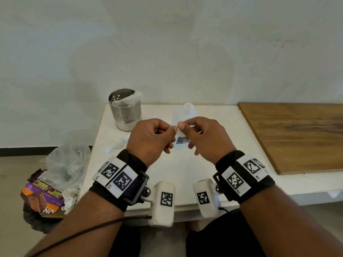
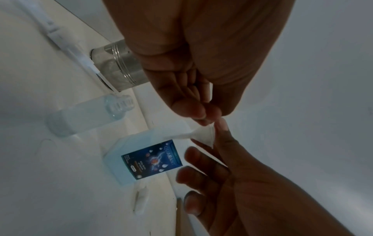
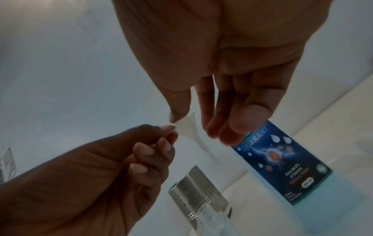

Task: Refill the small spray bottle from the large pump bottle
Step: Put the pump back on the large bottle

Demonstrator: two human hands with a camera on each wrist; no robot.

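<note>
Both hands hover above the white table [image 1: 185,173] and pinch one small translucent cone-shaped funnel [image 3: 188,128] between them. My left hand [image 1: 173,129] holds its rim with thumb and forefinger, the other fingers curled. My right hand [image 1: 181,126] pinches the opposite edge, its other fingers hanging loosely straight. Behind the hands stands the large bottle [image 1: 186,111] of pale blue liquid with a dark blue label [image 2: 152,159]. The small clear bottle [image 2: 84,116] stands uncapped beside it, hidden by my left hand in the head view. Its spray head with tube [image 2: 60,39] lies on the table.
A perforated steel cup [image 1: 125,110] with tissue in it stands at the table's back left. A wooden board [image 1: 297,134] covers the right side. A plastic bag [image 1: 66,164] and wrappers lie on the floor to the left. The wall is close behind.
</note>
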